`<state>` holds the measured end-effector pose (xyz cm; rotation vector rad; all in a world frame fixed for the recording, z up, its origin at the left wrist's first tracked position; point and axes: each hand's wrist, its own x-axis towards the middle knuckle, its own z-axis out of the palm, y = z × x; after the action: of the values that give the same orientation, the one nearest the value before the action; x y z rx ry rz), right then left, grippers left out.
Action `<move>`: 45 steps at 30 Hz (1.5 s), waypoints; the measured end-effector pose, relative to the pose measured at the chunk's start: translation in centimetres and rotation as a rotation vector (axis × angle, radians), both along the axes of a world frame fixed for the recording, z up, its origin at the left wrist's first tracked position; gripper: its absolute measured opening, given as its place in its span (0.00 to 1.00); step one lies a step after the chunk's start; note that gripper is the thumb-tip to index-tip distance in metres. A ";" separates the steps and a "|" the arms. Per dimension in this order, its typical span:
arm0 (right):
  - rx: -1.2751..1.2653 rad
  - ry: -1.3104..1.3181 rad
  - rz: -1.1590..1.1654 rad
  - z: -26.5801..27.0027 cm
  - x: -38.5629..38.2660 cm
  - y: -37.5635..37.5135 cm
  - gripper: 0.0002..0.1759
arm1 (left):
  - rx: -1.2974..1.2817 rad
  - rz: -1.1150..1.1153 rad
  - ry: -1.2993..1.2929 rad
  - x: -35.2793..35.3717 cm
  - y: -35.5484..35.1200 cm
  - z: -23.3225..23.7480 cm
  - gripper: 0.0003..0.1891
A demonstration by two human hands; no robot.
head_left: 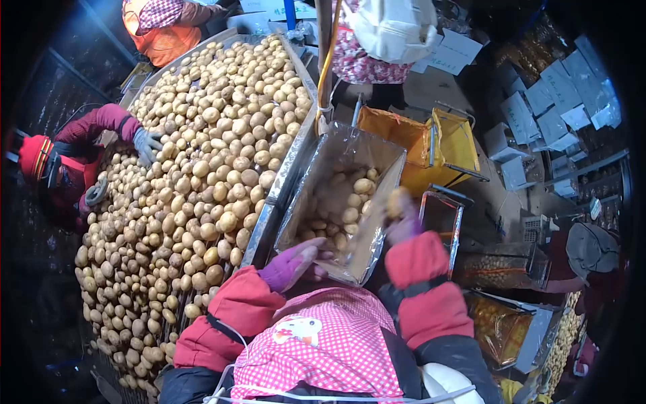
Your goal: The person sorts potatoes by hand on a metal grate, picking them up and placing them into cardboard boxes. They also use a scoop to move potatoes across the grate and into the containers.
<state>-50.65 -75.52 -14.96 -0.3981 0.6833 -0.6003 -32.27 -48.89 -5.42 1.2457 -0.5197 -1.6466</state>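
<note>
A cardboard box lined with clear plastic (pixel 382 232) stands tilted in front of me, partly filled with potatoes (pixel 350 215). My left hand (pixel 301 261), in a purple glove, is at the box's near left corner with its fingers stretched out over the potatoes inside. Just outside the right wall of the box, my right hand (pixel 405 225) is closed around a single potato (pixel 398 203); both are smeared by motion. To the left of the box, a large metal-edged sorting table (pixel 272 202) carries a thick layer of loose potatoes (pixel 202 168).
Across the table, a person's gloved hand (pixel 146 145) touches the potatoes. Yellow-orange bags on frames (pixel 447 145) stand beyond the box, near a post (pixel 324 64). A metal frame (pixel 444 222) stands right of my hand. White cartons (pixel 521 118) pile up at right.
</note>
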 end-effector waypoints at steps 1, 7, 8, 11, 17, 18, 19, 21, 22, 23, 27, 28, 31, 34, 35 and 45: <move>-0.025 0.008 -0.241 -0.4 -0.6 -4.4 0.26 | 0.010 0.073 -0.005 0.3 0.5 -0.2 0.38; -0.301 0.166 -0.186 0.4 1.7 -14.2 0.32 | -0.053 0.347 -0.178 2.6 6.3 -1.9 0.33; -0.346 -0.097 0.016 -3.1 2.4 -13.4 0.29 | -0.040 0.493 -0.148 2.4 7.7 -1.2 0.29; -0.238 0.071 0.246 -1.1 8.7 -2.8 0.26 | -0.054 0.713 -0.496 2.9 14.1 -1.1 0.26; -1.022 0.138 0.742 4.1 19.8 16.7 0.22 | 0.106 1.305 -0.797 2.3 32.1 -4.4 0.27; -1.485 0.059 0.779 4.5 21.3 18.3 0.27 | 0.234 1.314 -0.897 1.5 35.4 -4.9 0.27; -1.946 -0.045 0.779 4.9 23.0 19.9 0.32 | 0.367 1.315 -0.992 0.5 38.0 -5.2 0.28; -2.291 0.032 1.007 4.8 25.7 23.1 0.40 | 0.665 1.187 -1.075 -0.9 40.2 -1.9 0.35; -2.528 0.224 1.091 4.9 26.5 24.5 0.43 | 0.765 1.132 -1.076 -1.5 40.9 -1.0 0.37; -2.516 0.058 1.103 4.1 28.9 23.2 0.40 | 0.865 1.068 -1.071 -2.0 41.8 -0.6 0.39; -2.456 0.250 1.058 5.6 33.8 21.7 0.24 | 0.955 0.682 -1.287 -2.3 43.3 -3.6 0.52; -2.590 0.101 0.578 3.6 35.0 20.3 0.22 | 0.975 0.567 -1.420 -1.9 43.0 -4.1 0.55; -2.347 0.321 1.320 7.8 33.0 26.1 0.27 | 0.962 0.544 -1.036 0.6 39.4 -1.5 0.55; -2.370 0.333 1.486 7.4 28.5 35.1 0.28 | 0.750 0.500 -1.101 2.3 37.6 -4.1 0.55; -2.350 0.435 1.589 8.1 28.0 37.3 0.28 | 0.743 0.475 -1.120 3.0 36.5 -4.0 0.54; -2.412 0.587 1.665 10.6 29.0 41.1 0.27 | 0.588 0.582 -1.148 6.4 34.5 -5.6 0.43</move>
<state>-21.68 -34.46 -4.33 -3.0001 -0.4392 0.7504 -25.87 -14.35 -11.05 2.4798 -0.2619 -0.4577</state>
